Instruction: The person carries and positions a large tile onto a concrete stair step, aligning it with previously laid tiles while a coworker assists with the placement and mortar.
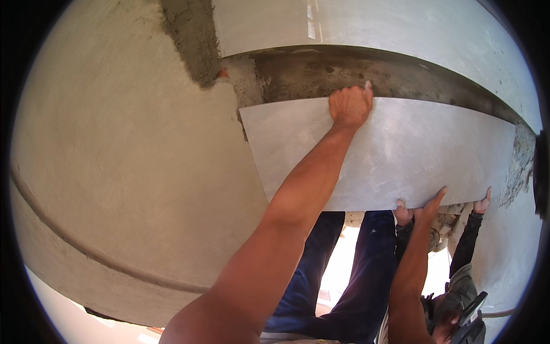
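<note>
A large light-grey rectangular tile stands against the wall in front of me. My left hand grips its upper edge, fingers curled over the rim and thumb pointing up. At the lower edge, toward the right, my right hand holds the tile with the thumb on its face; the other fingers are mostly hidden. A co-worker's two hands also touch that lower edge: one hand just left of my right hand, the other hand near the right corner.
Bare brownish wall shows in a strip between this tile and another pale tile above. Smooth plaster covers the left, with a rough mortar patch near the top. The co-worker is below right, in dark sleeves.
</note>
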`<state>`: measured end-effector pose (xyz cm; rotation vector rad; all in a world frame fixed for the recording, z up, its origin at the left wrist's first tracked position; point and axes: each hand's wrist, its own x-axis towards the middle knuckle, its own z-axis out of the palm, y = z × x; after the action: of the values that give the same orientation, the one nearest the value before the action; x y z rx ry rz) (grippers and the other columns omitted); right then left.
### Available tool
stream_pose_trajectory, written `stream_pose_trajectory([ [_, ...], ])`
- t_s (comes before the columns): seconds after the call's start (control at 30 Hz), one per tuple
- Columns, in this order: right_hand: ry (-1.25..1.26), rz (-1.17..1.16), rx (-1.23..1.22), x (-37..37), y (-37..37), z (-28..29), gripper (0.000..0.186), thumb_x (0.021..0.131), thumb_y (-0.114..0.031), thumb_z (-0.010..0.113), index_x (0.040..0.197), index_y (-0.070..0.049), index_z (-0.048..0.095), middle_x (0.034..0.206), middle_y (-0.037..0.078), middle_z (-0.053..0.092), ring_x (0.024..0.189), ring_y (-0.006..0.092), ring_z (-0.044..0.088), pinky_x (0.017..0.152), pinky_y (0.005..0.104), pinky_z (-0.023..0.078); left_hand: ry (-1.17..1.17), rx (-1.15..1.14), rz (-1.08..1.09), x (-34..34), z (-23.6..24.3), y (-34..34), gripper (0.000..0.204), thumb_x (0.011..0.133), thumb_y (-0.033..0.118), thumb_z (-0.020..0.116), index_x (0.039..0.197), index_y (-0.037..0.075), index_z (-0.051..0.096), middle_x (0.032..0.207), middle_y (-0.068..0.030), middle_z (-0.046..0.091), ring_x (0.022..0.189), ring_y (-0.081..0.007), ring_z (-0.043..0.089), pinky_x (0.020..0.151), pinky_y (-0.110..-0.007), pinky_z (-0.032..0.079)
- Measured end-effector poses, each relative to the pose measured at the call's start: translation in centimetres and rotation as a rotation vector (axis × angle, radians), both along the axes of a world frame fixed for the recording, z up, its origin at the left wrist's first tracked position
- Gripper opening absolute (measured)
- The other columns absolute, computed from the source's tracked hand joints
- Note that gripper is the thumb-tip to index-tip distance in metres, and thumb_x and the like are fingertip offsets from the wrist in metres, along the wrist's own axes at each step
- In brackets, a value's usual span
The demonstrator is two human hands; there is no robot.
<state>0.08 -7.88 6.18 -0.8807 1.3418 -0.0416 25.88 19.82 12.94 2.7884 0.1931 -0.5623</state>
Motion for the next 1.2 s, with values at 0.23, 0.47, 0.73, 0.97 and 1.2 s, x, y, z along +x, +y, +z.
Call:
stream_pose_trajectory([
  [0.23,-0.038,-0.048,0.134,-1.9,0.1,-1.7,0.095,0.092,-0.073,0.055,0.158,-0.01,0.03,0.161,0.014,0.034,0.144,0.0366,0.036,0.119,0.0538,0.03,0.059,-0.006,0.009,0.1,-0.2,0.2,0.06,0.103,0.048,0.043,0.079,0.007,0.079,0.077,-0.0244,0.072,0.077,-0.0398,0.072,0.077,-0.048,0.056],
  [0.47,-0.017,-0.056,0.136,-1.8,1.3,-1.3,0.097,0.091,-0.073,0.057,0.158,-0.008,0.029,0.161,0.015,0.034,0.145,0.038,0.034,0.12,0.0559,0.028,0.061,0.012,0.002,0.3,-0.7,0.2,0.065,0.102,0.057,0.041,0.088,0.007,0.08,0.086,-0.0238,0.073,0.087,-0.0416,0.072,0.08,-0.05,0.056],
  [0.73,0.0,-0.322,0.441,-1.2,3.9,-2.4,0.094,0.088,-0.068,0.066,0.153,-0.006,0.037,0.157,0.017,0.04,0.143,0.04,0.038,0.117,0.0602,0.03,-0.071,0.057,-0.071,0.0,-4.3,1.8,0.08,0.093,0.076,0.045,0.106,0.004,0.079,0.097,-0.0219,0.075,0.095,-0.0396,0.072,0.086,-0.048,0.055],
  [0.97,-0.19,-0.238,0.092,-1.2,5.1,-9.2,0.081,0.093,-0.049,0.071,0.149,0.0,0.04,0.149,0.019,0.049,0.135,0.0355,0.048,0.111,0.0535,0.042,-0.001,-0.006,-0.142,0.6,-9.6,2.0,0.084,0.087,0.079,0.055,0.112,0.002,0.076,0.107,-0.0225,0.074,0.103,-0.0392,0.07,0.091,-0.049,0.053],
  [1.2,-0.138,-0.272,0.082,-0.1,5.5,-13.7,0.077,0.091,-0.04,0.077,0.144,0.004,0.043,0.138,0.02,0.057,0.121,0.0329,0.06,0.103,0.0484,0.051,0.017,0.075,-0.068,0.5,-14.7,2.0,0.089,0.082,0.083,0.056,0.112,0.002,0.076,0.107,-0.0222,0.074,0.101,-0.039,0.071,0.09,-0.05,0.054],
])
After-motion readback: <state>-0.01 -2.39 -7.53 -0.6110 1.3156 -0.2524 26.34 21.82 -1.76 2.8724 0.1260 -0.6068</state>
